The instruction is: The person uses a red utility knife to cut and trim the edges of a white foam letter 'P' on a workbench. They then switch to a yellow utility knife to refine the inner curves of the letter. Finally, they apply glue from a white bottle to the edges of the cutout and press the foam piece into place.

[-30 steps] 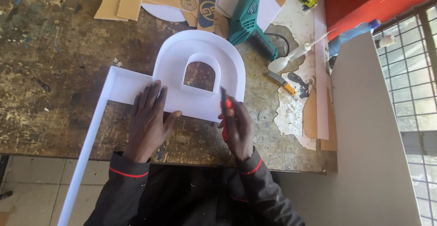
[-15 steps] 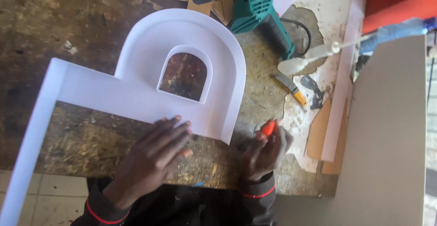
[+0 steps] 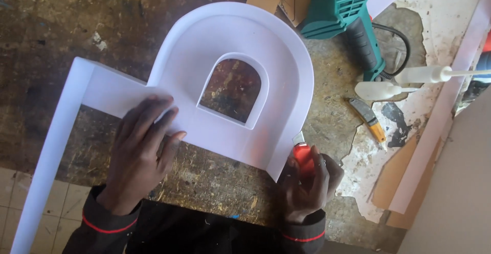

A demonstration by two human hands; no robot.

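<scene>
Your left hand (image 3: 135, 164) and right hand (image 3: 307, 185) are bare: no gloves, rings or watch show. You wear a dark, near-black long-sleeved top. Each sleeve ends at the wrist in a snug ribbed cuff, and a thin red stripe runs around each cuff just above its edge. The fabric looks soft and slightly creased, with no lettering or markings in view.

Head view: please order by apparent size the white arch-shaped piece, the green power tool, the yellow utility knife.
1. white arch-shaped piece, by far the largest.
2. green power tool, partly cut off by the top edge.
3. yellow utility knife, smallest.
</scene>
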